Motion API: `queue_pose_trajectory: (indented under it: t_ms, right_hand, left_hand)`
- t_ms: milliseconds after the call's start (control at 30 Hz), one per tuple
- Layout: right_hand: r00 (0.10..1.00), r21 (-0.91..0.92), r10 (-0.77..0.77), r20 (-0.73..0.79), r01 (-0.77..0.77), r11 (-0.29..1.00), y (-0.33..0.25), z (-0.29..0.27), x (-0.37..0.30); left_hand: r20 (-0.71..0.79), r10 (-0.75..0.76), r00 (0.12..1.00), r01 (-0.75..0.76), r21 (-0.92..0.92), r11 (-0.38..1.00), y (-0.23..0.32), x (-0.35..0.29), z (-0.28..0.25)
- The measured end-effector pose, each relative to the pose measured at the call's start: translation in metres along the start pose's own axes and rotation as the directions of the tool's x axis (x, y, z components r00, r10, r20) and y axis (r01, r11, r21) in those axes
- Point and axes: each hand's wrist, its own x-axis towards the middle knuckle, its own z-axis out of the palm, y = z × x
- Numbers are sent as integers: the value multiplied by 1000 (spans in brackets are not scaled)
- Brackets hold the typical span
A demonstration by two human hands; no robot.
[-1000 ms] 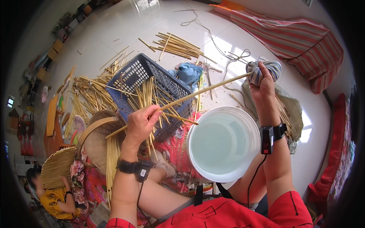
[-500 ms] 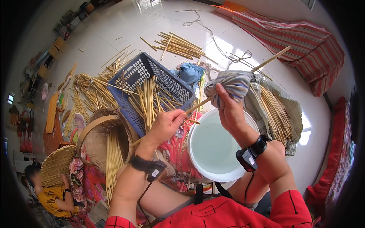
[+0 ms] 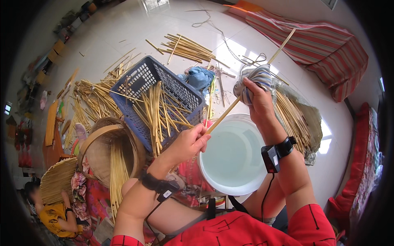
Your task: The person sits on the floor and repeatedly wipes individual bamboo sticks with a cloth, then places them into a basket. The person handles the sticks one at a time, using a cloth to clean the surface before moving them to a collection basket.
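Note:
My left hand (image 3: 188,142) pinches the near end of a long thin bamboo strip (image 3: 283,45). The strip slants up and to the right, over the rim of a white basin of water (image 3: 234,153). My right hand (image 3: 256,96) grips a striped grey cloth (image 3: 254,78) wrapped around the strip's middle, above the basin's far rim. The strip's far end sticks out beyond the cloth toward the striped mat. Both wrists wear black bands with small devices.
A blue plastic crate (image 3: 141,82) full of bamboo strips stands left of the basin. A woven basket (image 3: 104,143) with strips lies near my left knee. Loose bundles of strips (image 3: 186,45) lie on the tiled floor. A striped mat (image 3: 324,45) lies at the far right. A person in yellow (image 3: 55,215) sits at the lower left.
My right hand with the cloth has slid back along the strip toward me and to the left. The strip has tilted steeper, and my left hand has moved right toward the basin.

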Motion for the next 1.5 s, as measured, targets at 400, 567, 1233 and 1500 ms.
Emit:
queue_pose_trajectory:
  t_ms: [400, 567, 1233, 1500]
  right_hand:
    - [951, 212, 179, 252, -235, 949, 12, 4, -3]
    - [890, 38, 240, 387, -275, 961, 35, 17, -31]
    - [947, 203, 148, 286, -211, 956, -14, -8, 9]
    - [908, 288, 187, 376, -306, 908, -8, -1, 5]
  left_hand:
    - [248, 21, 969, 105, -484, 869, -4, -7, 17]
    - [127, 17, 992, 49, -497, 866, -14, 1, 21]
    - [203, 19, 979, 51, -335, 941, -11, -11, 36]
    - [367, 56, 928, 168, -550, 818, 11, -19, 18]
